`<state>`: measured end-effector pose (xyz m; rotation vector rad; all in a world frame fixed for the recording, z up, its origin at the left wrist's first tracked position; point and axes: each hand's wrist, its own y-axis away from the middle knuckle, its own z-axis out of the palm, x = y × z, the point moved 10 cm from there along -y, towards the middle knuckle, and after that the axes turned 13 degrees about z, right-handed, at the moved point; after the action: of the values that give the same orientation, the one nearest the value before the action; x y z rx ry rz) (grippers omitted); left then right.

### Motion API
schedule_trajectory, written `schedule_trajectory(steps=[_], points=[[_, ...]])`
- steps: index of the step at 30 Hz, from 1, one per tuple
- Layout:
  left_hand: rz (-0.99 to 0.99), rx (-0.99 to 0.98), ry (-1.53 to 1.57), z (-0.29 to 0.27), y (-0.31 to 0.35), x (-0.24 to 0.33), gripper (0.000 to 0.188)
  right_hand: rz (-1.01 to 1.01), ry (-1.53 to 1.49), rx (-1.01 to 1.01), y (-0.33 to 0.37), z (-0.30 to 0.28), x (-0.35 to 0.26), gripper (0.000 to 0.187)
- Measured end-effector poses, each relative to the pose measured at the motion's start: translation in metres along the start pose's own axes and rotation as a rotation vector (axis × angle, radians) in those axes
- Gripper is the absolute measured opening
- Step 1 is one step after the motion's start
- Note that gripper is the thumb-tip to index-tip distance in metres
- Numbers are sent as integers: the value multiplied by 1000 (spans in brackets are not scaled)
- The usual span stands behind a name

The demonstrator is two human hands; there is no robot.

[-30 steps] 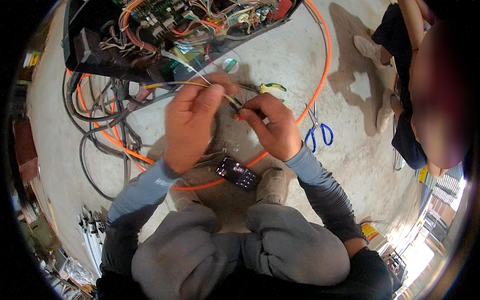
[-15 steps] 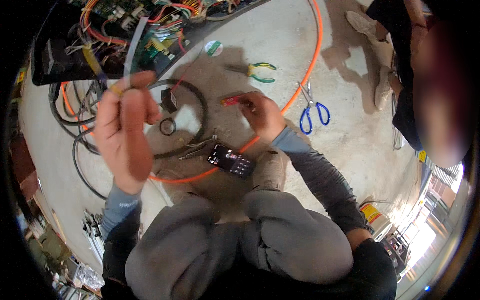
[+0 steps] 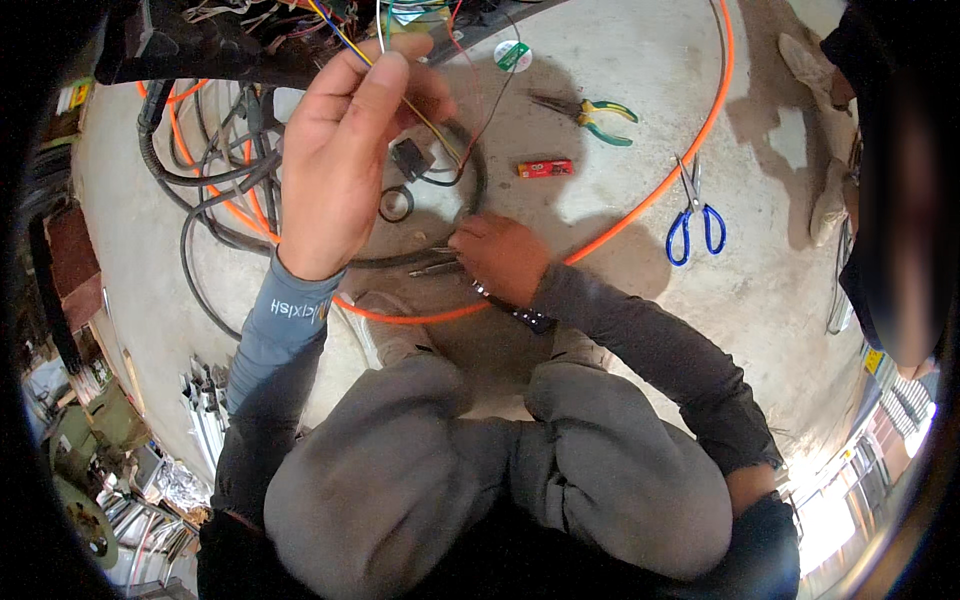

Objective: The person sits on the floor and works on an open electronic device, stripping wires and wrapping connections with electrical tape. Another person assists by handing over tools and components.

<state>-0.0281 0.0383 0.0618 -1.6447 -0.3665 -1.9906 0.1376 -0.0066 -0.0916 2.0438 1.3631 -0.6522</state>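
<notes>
My left hand [image 3: 345, 155] is raised near the dark electronics housing [image 3: 200, 45], thumb and fingers pinched on thin wires [image 3: 350, 38], among them blue, yellow and white ones. A yellow wire runs down from it toward a small black block [image 3: 409, 158] on the floor. Low over the floor, my right hand [image 3: 500, 257] has its fingers curled downward beside a thin metal tool [image 3: 432, 268]; what they grip is hidden. Partly under that wrist lies the dark phone [image 3: 528, 318]. A small red cylinder, like a battery [image 3: 545, 168], rests on the concrete.
Green-and-yellow-handled pliers [image 3: 600, 115] and blue-handled scissors [image 3: 693, 215] lie to the right, near an orange cable [image 3: 700, 125]. Black cables [image 3: 220, 180] coil at left. A black ring [image 3: 397, 204] and a tape roll [image 3: 512, 56] are on the floor. Another person [image 3: 830, 90] is at far right.
My right hand has let go of the red cylinder, leaving it on the floor, and moved nearer to me by the metal tool. My left hand still holds wires. The view has shifted.
</notes>
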Motion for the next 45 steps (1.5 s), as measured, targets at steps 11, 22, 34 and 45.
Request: schedule_trajectory(steps=[11,22,34,45], points=[[-29,-49,76,11,-3,-2,34,-106,87,2,-85,74,-30,22],[-114,-115,120,19,14,-15,27,280,-1159,-331,23,-78,-8,50],[-213,-215,0,73,28,-29,27,204,-1396,197,38,-196,21,44],[-320,-219,14,80,29,-31,26,145,-751,228,49,-200,18,24]])
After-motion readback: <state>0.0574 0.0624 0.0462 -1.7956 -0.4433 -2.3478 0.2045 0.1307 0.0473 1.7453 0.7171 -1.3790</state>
